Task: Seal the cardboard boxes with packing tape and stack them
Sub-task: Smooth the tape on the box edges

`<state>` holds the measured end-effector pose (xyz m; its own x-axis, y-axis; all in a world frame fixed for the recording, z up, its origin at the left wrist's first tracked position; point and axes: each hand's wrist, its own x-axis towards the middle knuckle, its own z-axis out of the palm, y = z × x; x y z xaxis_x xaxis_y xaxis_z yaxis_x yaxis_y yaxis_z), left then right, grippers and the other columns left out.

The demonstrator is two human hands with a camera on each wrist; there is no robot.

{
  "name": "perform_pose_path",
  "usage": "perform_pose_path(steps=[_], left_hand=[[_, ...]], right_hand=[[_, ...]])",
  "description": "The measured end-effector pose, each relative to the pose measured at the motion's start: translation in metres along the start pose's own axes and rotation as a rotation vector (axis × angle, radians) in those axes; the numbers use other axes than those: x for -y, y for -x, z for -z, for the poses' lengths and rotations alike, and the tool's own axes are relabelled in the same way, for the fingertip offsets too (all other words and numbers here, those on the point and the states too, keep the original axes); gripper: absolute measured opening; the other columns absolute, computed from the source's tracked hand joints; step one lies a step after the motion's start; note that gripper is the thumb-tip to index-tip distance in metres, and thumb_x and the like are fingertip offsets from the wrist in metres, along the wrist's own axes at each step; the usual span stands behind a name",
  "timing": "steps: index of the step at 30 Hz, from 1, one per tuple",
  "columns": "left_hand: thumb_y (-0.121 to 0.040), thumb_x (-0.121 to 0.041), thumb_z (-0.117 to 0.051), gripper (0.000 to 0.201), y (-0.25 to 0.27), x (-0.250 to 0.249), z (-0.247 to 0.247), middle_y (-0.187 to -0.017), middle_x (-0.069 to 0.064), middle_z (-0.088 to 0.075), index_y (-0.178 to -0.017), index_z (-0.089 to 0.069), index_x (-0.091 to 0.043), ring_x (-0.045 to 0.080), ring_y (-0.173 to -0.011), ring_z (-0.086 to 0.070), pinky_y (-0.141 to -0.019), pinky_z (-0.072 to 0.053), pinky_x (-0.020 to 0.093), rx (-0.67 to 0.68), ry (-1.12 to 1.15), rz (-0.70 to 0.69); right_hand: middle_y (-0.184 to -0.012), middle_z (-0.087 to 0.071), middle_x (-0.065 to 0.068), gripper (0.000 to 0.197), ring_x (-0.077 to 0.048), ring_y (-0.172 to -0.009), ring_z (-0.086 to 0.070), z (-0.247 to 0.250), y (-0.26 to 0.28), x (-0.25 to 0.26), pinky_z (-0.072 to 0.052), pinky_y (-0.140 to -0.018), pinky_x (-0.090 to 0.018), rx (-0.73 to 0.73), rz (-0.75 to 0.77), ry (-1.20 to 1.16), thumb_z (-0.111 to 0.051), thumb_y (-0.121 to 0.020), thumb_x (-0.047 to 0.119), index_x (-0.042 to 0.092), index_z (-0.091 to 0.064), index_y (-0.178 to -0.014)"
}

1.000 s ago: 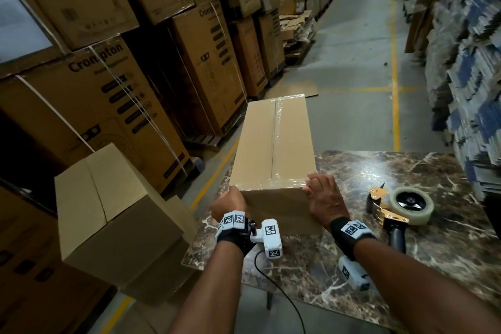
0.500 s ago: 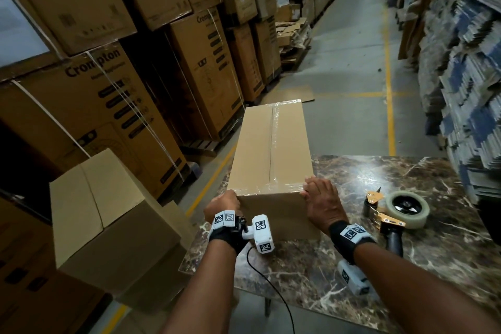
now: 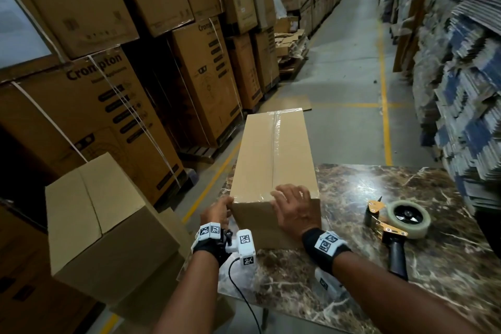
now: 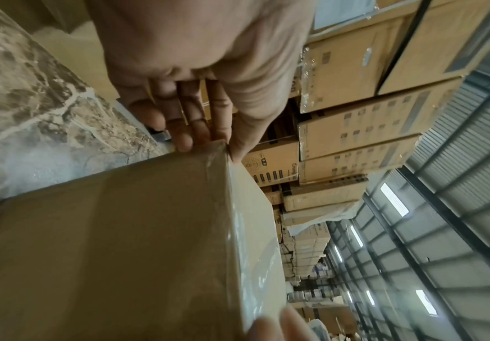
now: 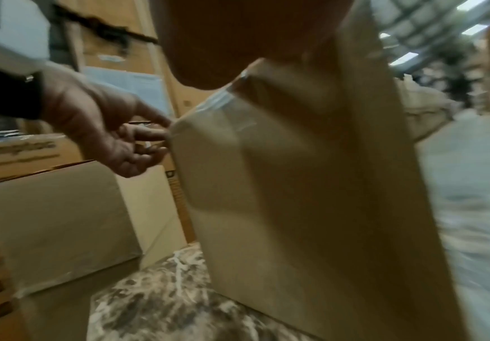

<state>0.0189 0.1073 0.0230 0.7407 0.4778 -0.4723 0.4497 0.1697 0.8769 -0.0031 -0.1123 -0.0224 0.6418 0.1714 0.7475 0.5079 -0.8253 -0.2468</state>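
Note:
A long plain cardboard box [image 3: 273, 157] lies on the marble table [image 3: 360, 274], reaching past its far edge. Clear tape runs along its top seam and over the near edge. My left hand [image 3: 217, 211] touches the box's near left corner with straight fingers [image 4: 191, 120], thumb at the top edge. My right hand [image 3: 294, 209] lies flat over the near top edge, near its middle, pressing the tape onto the box [image 5: 296, 184]. From the right wrist, the left hand [image 5: 100, 129] shows at that corner. The tape dispenser [image 3: 398, 225] lies on the table to the right, held by neither hand.
To the left of the table a second plain box [image 3: 108, 225] sits on top of another. Tall stacks of printed cartons [image 3: 122, 106] line the left wall. Bundles of flat cardboard [image 3: 466, 89] stand on the right. A concrete aisle with yellow lines [image 3: 383, 89] runs ahead.
My right hand has slid left along the box's near edge, from the right corner toward the middle. The left hand stays at the left corner. The box has not shifted.

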Motion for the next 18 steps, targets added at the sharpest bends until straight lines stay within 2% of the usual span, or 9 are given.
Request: perform_pose_path(steps=[4,7,10,12,14,16,18], left_hand=[[-0.075,-0.02,-0.083,0.02,0.0,-0.002,0.005,-0.084,0.007,-0.076,-0.088,-0.075,-0.007,0.024,-0.086,-0.068,-0.073,-0.045,0.035,0.033,0.018,0.034],[-0.074,-0.019,-0.082,0.021,-0.002,-0.001,0.002,-0.085,0.007,-0.078,-0.09,-0.076,-0.007,0.027,-0.089,-0.07,-0.08,-0.049,0.039,0.058,0.037,0.036],[-0.071,-0.016,-0.082,0.019,-0.005,-0.002,0.001,-0.087,0.01,-0.078,-0.087,-0.076,-0.006,0.027,-0.085,-0.071,-0.076,-0.051,0.039,0.038,0.049,0.016],[-0.069,-0.019,-0.083,0.02,-0.006,0.0,0.003,-0.085,0.008,-0.079,-0.084,-0.077,-0.007,0.025,-0.082,-0.07,-0.074,-0.049,0.037,0.031,0.037,0.01],[-0.069,-0.02,-0.083,0.018,-0.007,0.002,0.004,-0.085,0.008,-0.078,-0.081,-0.077,-0.008,0.024,-0.081,-0.067,-0.074,-0.047,0.037,0.054,0.035,0.0],[-0.072,-0.02,-0.084,0.014,-0.007,0.004,0.006,-0.083,0.007,-0.077,-0.077,-0.077,-0.01,0.025,-0.084,-0.066,-0.083,-0.048,0.04,0.056,0.019,-0.009],[-0.075,-0.021,-0.082,0.012,-0.006,0.002,0.005,-0.085,0.005,-0.076,-0.076,-0.076,-0.011,0.024,-0.09,-0.067,-0.092,-0.045,0.043,0.057,0.018,-0.034]], right_hand=[[-0.103,-0.07,-0.008,0.032,-0.022,-0.092,-0.062,-0.02,-0.023,0.033,-0.056,-0.084,-0.036,0.172,0.15,-0.101,-0.079,-0.082,0.005,0.01,-0.071,-0.112],[-0.1,-0.066,-0.006,0.041,-0.021,-0.09,-0.06,-0.032,-0.033,0.05,-0.056,-0.079,-0.032,0.276,0.183,-0.08,-0.081,-0.076,0.002,0.012,-0.07,-0.113],[-0.095,-0.063,-0.005,0.038,-0.02,-0.086,-0.057,-0.033,-0.038,0.055,-0.054,-0.074,-0.031,0.29,0.159,-0.036,-0.081,-0.07,0.002,0.013,-0.073,-0.105],[-0.09,-0.062,-0.004,0.03,-0.02,-0.083,-0.055,-0.031,-0.039,0.051,-0.052,-0.072,-0.03,0.294,0.195,-0.019,-0.078,-0.074,0.004,0.013,-0.072,-0.102],[-0.087,-0.061,-0.004,0.017,-0.019,-0.081,-0.053,-0.03,-0.041,0.043,-0.053,-0.071,-0.032,0.297,0.23,-0.014,-0.075,-0.085,0.011,0.013,-0.072,-0.101],[-0.086,-0.061,-0.004,0.011,-0.019,-0.081,-0.053,-0.028,-0.043,0.035,-0.053,-0.071,-0.033,0.296,0.237,-0.036,-0.071,-0.094,0.023,0.013,-0.073,-0.099],[-0.085,-0.062,-0.003,0.019,-0.019,-0.081,-0.054,-0.023,-0.043,0.024,-0.052,-0.071,-0.033,0.287,0.242,-0.06,-0.068,-0.097,0.032,0.014,-0.074,-0.096]])
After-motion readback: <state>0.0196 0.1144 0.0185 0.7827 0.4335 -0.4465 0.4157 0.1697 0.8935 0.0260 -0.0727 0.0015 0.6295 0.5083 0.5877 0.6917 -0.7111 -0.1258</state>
